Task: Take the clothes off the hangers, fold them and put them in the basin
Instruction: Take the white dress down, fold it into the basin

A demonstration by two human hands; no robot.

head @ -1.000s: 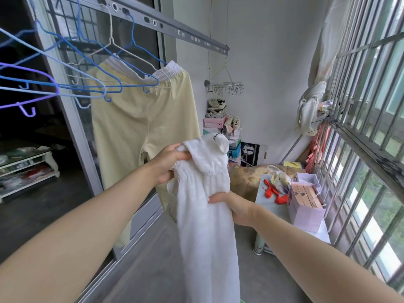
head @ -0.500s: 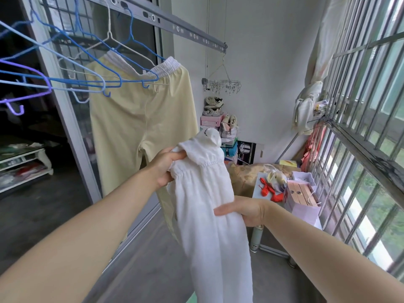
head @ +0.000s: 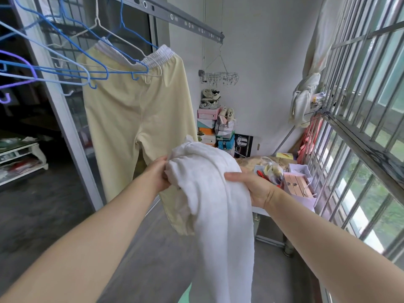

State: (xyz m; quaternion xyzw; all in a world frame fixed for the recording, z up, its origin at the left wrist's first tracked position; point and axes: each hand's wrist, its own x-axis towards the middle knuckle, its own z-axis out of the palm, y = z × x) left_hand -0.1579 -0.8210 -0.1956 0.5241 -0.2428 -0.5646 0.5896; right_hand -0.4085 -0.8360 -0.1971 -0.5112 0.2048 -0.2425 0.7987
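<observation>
A white garment [head: 216,193] hangs from both my hands at chest height, its upper part draped over and its length falling to the bottom edge. My left hand [head: 158,174] grips its bunched top edge. My right hand [head: 251,186] holds the fabric from the right side, thumb on top. Behind it, pale yellow trousers [head: 131,119] hang by the waistband from a white hanger [head: 122,40] on the overhead rail [head: 188,20]. Several bare blue hangers [head: 65,68] hang to the left. A sliver of green [head: 185,294] shows at the bottom; I cannot tell what it is.
A small table [head: 306,200] on the right carries a pink box and small items. Stacked shoe boxes [head: 209,125] stand against the far wall. A barred window [head: 360,106] runs along the right side. A glass sliding door [head: 72,132] is on the left.
The garment's top has been brought down and folded over toward my right hand; both hands sit lower and closer together. The view has tilted slightly.
</observation>
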